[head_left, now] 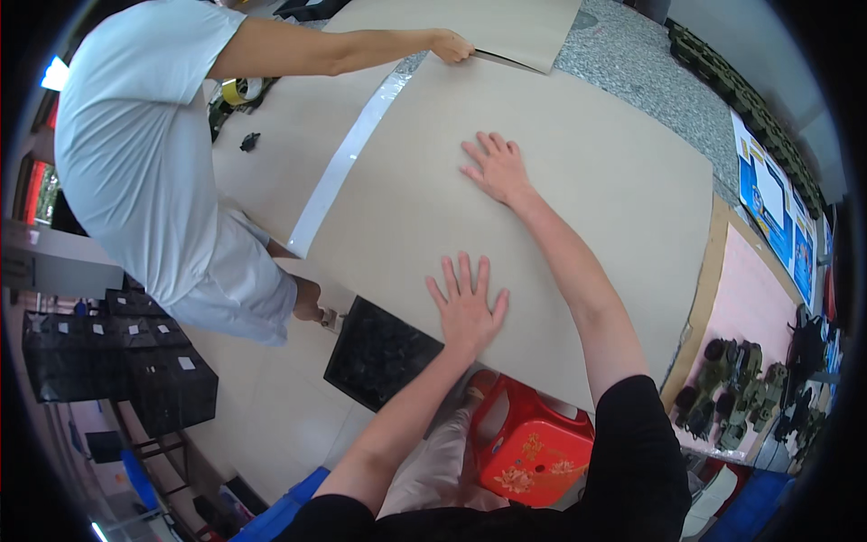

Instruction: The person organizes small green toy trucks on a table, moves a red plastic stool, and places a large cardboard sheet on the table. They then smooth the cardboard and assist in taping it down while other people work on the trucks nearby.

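A broad beige board [614, 172] covers the work surface in front of me. Near its front edge my left hand [468, 312] lies flat on it, fingers spread and holding nothing. Farther off, toward the middle of the board, my right hand [497, 167] also rests palm down with its fingers apart. Along the board's left side runs a strip of clear, shiny tape [348, 152]. Another person's hand [449, 45] grips the edge of a second beige sheet [506, 25] at the far end, whose near edge is slightly raised.
A co-worker in white [149, 154] leans in from the left, near a tape roll [240, 91]. Below the front edge stand a black bin [379, 352] and a red stool [533, 447]. Green toy-like parts [731, 393] lie on a pink sheet [754, 298] at right.
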`<state>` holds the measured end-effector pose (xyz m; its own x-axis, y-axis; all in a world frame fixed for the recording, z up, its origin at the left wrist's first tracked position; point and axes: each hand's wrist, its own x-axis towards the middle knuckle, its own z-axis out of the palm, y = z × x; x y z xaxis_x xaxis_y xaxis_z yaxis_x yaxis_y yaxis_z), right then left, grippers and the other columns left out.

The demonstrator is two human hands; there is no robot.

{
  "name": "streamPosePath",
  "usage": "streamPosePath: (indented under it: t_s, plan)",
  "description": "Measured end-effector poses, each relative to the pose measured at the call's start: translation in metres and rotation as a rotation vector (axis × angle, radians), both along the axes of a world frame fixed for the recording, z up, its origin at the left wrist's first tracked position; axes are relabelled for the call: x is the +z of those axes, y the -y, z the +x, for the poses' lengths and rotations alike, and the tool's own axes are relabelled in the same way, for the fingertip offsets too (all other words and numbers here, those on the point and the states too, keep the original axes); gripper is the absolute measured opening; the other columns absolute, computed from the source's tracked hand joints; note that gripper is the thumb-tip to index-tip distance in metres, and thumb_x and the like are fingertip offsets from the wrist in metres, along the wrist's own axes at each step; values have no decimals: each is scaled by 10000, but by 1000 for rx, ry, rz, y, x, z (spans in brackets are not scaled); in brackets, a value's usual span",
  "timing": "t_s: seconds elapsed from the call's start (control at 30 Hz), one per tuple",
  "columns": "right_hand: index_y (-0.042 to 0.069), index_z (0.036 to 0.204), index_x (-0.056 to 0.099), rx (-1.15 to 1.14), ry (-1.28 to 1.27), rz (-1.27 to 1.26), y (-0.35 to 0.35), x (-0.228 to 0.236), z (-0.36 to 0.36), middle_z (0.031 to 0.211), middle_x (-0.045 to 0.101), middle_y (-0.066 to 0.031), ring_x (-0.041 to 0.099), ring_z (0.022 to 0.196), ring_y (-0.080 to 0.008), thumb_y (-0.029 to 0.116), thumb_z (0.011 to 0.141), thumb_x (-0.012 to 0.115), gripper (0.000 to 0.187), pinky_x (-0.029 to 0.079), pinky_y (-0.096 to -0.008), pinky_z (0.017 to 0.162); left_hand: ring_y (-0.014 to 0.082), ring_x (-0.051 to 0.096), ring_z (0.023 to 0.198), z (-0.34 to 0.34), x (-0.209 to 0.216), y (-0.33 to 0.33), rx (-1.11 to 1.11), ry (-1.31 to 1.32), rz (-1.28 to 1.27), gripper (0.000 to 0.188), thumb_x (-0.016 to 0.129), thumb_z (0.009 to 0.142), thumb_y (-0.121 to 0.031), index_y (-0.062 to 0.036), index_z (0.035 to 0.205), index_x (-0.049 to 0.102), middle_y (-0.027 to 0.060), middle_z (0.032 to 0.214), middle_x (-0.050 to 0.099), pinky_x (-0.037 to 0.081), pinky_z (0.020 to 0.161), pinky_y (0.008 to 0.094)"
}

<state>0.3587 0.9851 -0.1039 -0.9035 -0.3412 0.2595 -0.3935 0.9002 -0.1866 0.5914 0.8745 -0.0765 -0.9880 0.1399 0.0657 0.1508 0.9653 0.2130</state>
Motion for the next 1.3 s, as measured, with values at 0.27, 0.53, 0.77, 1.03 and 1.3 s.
streamPosePath:
  t_s: [0.27,0.53,0.77,1.03,1.3]
  plan:
    - [251,1392,316,-357,81,102,-23,-5,-181,1463,264,-33,205,1353,-253,542,907,265,568,144,-480,1085,444,143,1326,-5,7,-1,-1,117,34,649,498,828,-459,-106,1358,373,212,1404,274,52,998,668]
    - [245,1396,316,-439,83,110,-17,-7,-196,1460,278,-20,223,1347,-249,534,906,262,571,156,-498,1077,451,102,1334,-8,1,0,-2,177,21,642,497,829,-464,-105,1349,387,214,1422,234,32,995,674]
    - [116,1225,512,-406,-170,19,-18,-8,-197,1234,505,-82,401,1186,-249,410,889,416,457,286,-434,1000,443,87,1343,-9,5,-2,2,162,13,646,493,832,-465,-100,1352,377,217,1431,218,19,1001,672]
    - [59,1077,589,-360,-100,-315,-41,-16,-202,1125,569,-145,501,1089,-310,295,868,486,332,364,-423,937,450,87,1342,-9,9,-3,-31,128,6,665,491,826,-465,-82,1354,363,226,1428,233,10,1008,662]
    - [39,1066,580,-382,-304,-195,-75,-14,-72,1064,599,-181,559,1034,-304,235,826,549,312,415,-450,887,448,86,1344,-4,1,-8,-32,90,-40,658,481,832,-437,-64,1356,348,241,1427,230,34,1015,654]
